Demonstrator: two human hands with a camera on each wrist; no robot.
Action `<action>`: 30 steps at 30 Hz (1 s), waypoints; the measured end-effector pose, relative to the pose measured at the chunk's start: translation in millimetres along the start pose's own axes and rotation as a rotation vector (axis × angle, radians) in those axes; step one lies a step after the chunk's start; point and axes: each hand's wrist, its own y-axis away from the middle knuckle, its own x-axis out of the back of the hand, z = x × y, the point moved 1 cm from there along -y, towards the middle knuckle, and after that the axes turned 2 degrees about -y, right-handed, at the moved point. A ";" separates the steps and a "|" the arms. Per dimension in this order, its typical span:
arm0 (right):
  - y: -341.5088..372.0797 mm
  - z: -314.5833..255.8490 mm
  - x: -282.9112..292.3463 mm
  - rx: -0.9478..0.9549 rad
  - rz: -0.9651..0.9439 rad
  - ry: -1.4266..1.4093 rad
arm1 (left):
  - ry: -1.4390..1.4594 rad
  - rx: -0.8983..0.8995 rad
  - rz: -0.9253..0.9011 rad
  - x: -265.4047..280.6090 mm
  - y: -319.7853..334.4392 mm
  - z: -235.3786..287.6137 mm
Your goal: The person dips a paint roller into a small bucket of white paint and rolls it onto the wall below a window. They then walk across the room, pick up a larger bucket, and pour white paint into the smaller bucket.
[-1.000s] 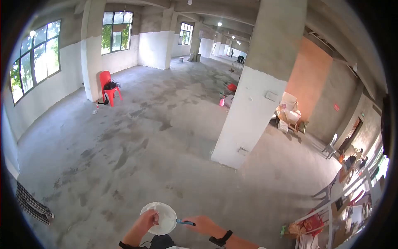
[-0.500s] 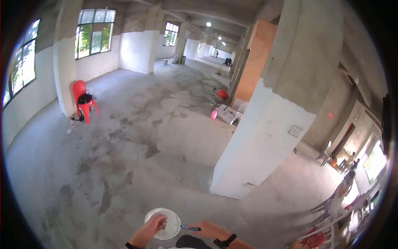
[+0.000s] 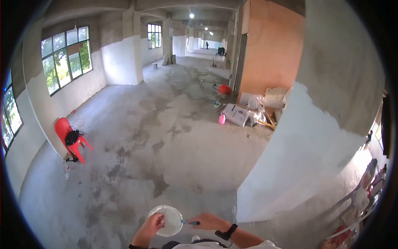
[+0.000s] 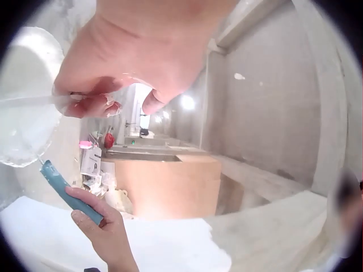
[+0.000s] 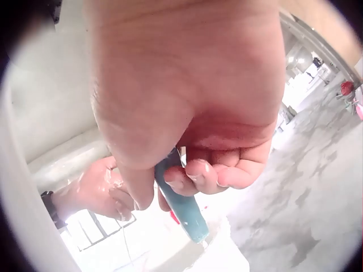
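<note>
A white, round bucket (image 3: 177, 211) with a pale inside hangs low in front of me in the head view. My left hand (image 3: 154, 224) grips its thin, whitish carrying handle (image 4: 28, 101) over the opening. White smears show on the left fingers in both wrist views. To the right of the rim, my right hand (image 3: 209, 221) holds a tool by its blue handle (image 5: 186, 212). The handle's end, flecked with white, points toward the bucket. Beyond the handle, the tool's kind is not shown.
A white-and-grey pillar (image 3: 286, 166) rises close on the right. A red chair (image 3: 66, 130) with black cables stands left. Farther ahead are a pink bottle (image 3: 222, 118), a flat box (image 3: 236, 115) and loose debris by an orange wall (image 3: 269, 54). The concrete floor (image 3: 137, 124) has damp patches.
My view has turned right and moved forward; the pillar looms larger and the orange wall and debris came into view. Both hands keep their holds on the bucket handle and the blue-handled tool.
</note>
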 end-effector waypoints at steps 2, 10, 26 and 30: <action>-60.5 -1.2 51.8 -0.174 -0.117 0.054 | 0.034 -0.024 0.051 19.6 -50.1 52.1; -322.9 152.9 159.1 0.014 -0.134 0.006 | 0.109 -0.042 0.046 157.1 -297.2 209.8; -836.5 370.8 502.0 -0.212 -0.135 0.001 | -0.068 0.184 0.121 318.7 -830.2 618.4; -952.3 446.5 596.3 -0.203 -0.080 0.044 | -0.047 0.170 0.099 339.9 -936.8 729.1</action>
